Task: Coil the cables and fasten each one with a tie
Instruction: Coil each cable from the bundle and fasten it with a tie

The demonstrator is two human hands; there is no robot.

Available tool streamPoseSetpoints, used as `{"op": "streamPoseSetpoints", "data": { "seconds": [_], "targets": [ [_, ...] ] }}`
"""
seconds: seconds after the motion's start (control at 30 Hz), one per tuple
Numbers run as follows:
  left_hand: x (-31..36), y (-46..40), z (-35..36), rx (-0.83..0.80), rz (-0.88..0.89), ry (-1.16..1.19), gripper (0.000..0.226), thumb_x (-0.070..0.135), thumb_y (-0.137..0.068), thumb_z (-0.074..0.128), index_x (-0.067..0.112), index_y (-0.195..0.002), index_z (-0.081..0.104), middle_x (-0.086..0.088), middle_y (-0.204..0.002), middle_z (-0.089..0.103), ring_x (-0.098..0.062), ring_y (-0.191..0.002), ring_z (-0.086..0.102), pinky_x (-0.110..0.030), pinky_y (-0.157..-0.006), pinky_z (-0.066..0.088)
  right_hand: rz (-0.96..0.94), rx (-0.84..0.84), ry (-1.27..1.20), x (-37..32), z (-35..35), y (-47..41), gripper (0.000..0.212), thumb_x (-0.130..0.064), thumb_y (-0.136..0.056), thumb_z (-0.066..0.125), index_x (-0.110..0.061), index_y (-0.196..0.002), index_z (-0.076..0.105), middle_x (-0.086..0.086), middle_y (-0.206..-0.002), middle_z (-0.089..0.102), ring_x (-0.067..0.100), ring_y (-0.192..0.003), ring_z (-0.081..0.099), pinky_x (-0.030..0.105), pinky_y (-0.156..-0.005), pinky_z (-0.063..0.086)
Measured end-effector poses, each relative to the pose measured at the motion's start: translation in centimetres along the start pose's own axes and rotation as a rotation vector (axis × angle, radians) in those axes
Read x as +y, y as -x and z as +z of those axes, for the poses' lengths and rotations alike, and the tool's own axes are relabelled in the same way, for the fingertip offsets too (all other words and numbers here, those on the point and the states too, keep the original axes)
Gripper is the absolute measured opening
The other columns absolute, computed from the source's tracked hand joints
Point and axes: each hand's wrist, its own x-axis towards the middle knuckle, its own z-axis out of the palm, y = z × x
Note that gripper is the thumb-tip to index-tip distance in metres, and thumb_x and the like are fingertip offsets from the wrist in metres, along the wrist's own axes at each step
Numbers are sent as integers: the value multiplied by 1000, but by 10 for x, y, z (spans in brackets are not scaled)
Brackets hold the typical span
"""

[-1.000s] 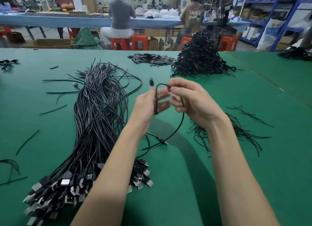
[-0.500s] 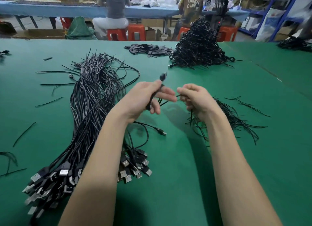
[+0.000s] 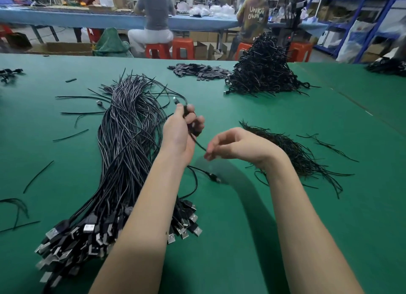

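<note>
Head view: the left hand (image 3: pixel 180 131) is raised above the green worktop (image 3: pixel 263 239), its fingers curled round a thin black cable (image 3: pixel 198 143). A small plug end (image 3: pixel 175 100) of that cable sticks up above the fingers. From the bottom of the left hand the cable runs down and to the right to the right hand (image 3: pixel 232 146), whose fingertips pinch it. A further stretch of cable droops below the left wrist and ends in a small connector (image 3: pixel 214 177) lying on the worktop, below the right hand.

Taking the left hand as the landmark: to its left, and reaching under its forearm, lies a long bundle of cables (image 3: pixel 123 153), their flat metal plugs (image 3: pixel 92 234) bunched at the near end. To its right, beyond the right wrist, lies a loose heap of thin black ties (image 3: pixel 294 149). Farther back and to the right stands a tall pile of coiled cables (image 3: pixel 263 72), and just left of that pile a flat scatter of small dark pieces (image 3: pixel 200 71). Single ties (image 3: pixel 70 135) lie strewn on the worktop far to the left.
</note>
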Motion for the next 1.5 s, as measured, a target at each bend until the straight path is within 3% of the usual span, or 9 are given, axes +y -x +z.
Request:
{"op": "streamPoseSetpoints", "data": {
  "seconds": [0.07,0.13,0.33,0.6,0.77,0.9,1.07,1.33,1.5],
  "targets": [
    [4,1,-2,-80,-67,55,42,30,-111,26,20,-73,41,11,-45,27,-7,-44,35,-17,-48,30,30,142,-49,7,-5,-2,16,-9,-99,60,-11,-109,72,2,-106,78,10,-95,69,27,-87,53],
    [4,4,-3,-190,-144,68,42,31,-111,27,20,-71,37,11,-46,23,-7,-45,27,-17,-45,28,9,194,-361,9,-10,-3,24,-28,-101,62,-15,-121,68,-2,-109,77,14,-94,71,28,-80,58],
    [-7,7,0,-321,-163,-94,42,31,-111,25,18,-73,37,11,-46,24,-8,-47,34,-19,-50,34,-40,259,-418,11,-5,-6,12,-29,-93,73,-20,-100,76,-8,-85,69,6,-61,53,17,-57,45],
    [-17,5,4,-148,161,-655,25,19,-107,35,16,-85,47,12,-53,44,-16,-63,45,-29,-66,38,-76,495,-344,7,-2,-14,5,-18,-92,74,-16,-95,72,-7,-72,69,4,-58,61,16,-50,46],
    [-31,10,3,-114,521,-1239,21,12,-107,34,2,-116,51,-15,-109,58,-24,-95,52,-20,-72,29,-142,567,-528,8,3,-17,6,-7,-93,73,-6,-98,72,2,-74,72,13,-57,65,23,-58,56],
    [-29,12,2,-198,447,-1183,22,14,-107,34,9,-120,51,-1,-94,65,0,-79,63,-9,-67,44,-191,581,-613,10,6,-18,7,-3,-90,74,-6,-95,76,5,-76,77,15,-60,68,24,-64,59],
    [-32,9,-2,-159,432,-1276,16,10,-103,35,9,-108,49,-8,-92,66,-22,-77,63,-31,-66,48,-275,449,-519,11,4,-16,16,-11,-88,77,-15,-104,80,4,-89,77,13,-72,67,25,-72,57],
    [-43,11,-5,-255,374,-1228,19,11,-105,34,15,-123,36,-3,-88,61,-12,-68,55,-19,-54,35,-228,589,-525,15,8,-20,5,-13,-84,81,-11,-80,80,-3,-53,57,12,-45,48,20,-51,38],
    [-50,11,-4,-180,417,-1078,3,16,-106,34,14,-108,32,-8,-83,63,-13,-66,56,-14,-51,36,-144,594,-607,13,5,-17,12,-20,-85,82,-11,-82,75,0,-62,64,12,-48,57,20,-51,48]
  ]
}}
